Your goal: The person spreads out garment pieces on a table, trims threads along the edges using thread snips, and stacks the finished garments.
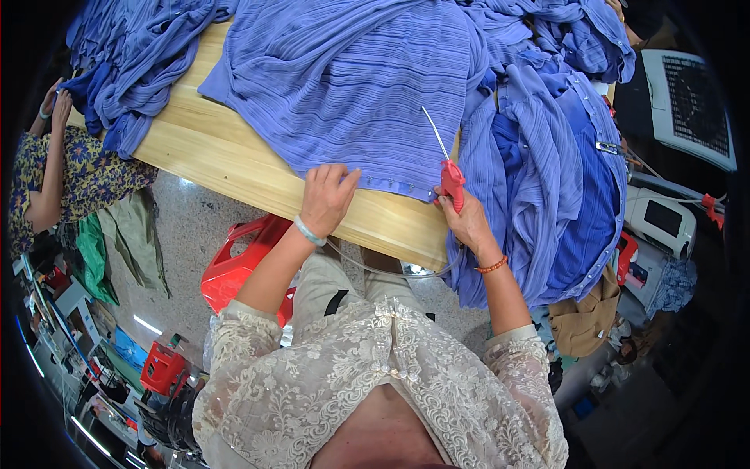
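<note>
A blue-violet pleated garment [367, 109] lies spread over the wooden table, its button-lined edge toward me. At that near edge, my left hand [326, 199] is closed on the fabric with fingers bent; the exact grip is partly hidden. My right hand [467, 220] is wrapped round the handle of a red air blow gun [452, 181]. Its thin metal nozzle points up and slightly left over the garment. A clear hose [383, 271] curves below the table edge between my hands.
More blue garments hang over the table's right side [539, 180] and lie heaped at the far left [148, 55]. Below the wooden table [234, 184] stands a red stool [250, 258]. Another person [58, 168] handles fabric at the left. White machines [687, 98] stand at the right.
</note>
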`<state>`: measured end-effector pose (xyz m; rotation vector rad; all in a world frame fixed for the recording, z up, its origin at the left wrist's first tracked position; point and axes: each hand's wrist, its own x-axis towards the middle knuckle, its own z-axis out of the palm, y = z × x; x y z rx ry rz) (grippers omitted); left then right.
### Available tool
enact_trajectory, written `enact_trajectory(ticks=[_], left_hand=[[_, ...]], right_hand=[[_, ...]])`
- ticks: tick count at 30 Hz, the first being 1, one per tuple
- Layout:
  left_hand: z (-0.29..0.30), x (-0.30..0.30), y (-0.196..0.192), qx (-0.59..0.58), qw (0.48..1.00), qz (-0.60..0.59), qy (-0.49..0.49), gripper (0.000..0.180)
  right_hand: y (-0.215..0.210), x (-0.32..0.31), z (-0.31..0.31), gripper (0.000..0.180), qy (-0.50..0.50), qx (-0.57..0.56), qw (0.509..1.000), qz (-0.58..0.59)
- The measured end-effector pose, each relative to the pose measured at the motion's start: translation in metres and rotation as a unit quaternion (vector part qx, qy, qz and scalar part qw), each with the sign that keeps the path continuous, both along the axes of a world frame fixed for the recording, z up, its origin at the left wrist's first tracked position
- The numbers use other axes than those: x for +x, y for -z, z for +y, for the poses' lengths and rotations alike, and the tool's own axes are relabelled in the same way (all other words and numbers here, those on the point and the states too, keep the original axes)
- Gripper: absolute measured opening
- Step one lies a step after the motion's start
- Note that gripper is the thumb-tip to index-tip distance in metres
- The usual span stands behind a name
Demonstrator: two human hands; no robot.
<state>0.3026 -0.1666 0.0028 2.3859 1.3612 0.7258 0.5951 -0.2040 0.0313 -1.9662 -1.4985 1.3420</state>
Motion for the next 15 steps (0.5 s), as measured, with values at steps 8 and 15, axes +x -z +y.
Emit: enact_trajectory(ticks=[8,15], left_hand=[[0.016,0.012,0.017,-0.006,0.995,0.068,0.066,0.024],[0.016,0.014,0.020,0.028,0.992,0.077,0.094,0.021]], right_hand=[[0.009,-0.002,-0.007,0.025,0.029,0.032,0.999,-0.002],[-0.005,-0.009,-0.004,0.034,0.113,0.075,0.988,-0.071]])
